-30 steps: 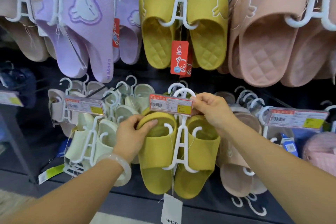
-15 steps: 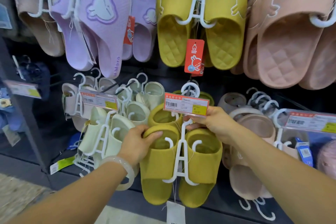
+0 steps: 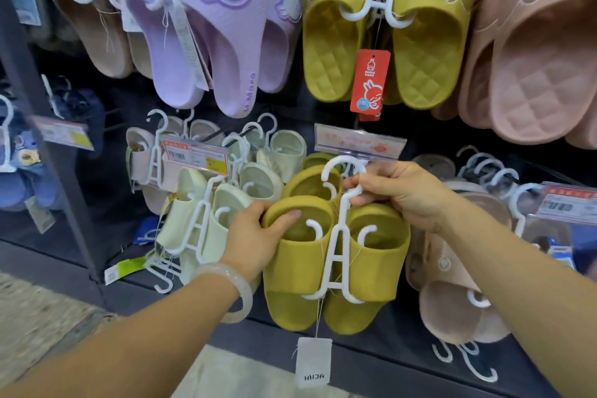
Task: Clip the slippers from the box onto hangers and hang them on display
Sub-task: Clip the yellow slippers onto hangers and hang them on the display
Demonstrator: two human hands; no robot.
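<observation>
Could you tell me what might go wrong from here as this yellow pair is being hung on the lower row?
1. The right hand pinches only the thin top of the white hanger; its hook could miss the peg, which the price label partly hides.
2. The left hand grips one yellow slipper by its rim, so a tug might pull it off its prong.
3. The dangling white tag could snag.

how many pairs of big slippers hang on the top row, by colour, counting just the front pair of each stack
beige pairs: 1
purple pairs: 1
yellow pairs: 1
pink pairs: 1
total: 4
More slippers hang behind some of these; how many cannot be told.
</observation>
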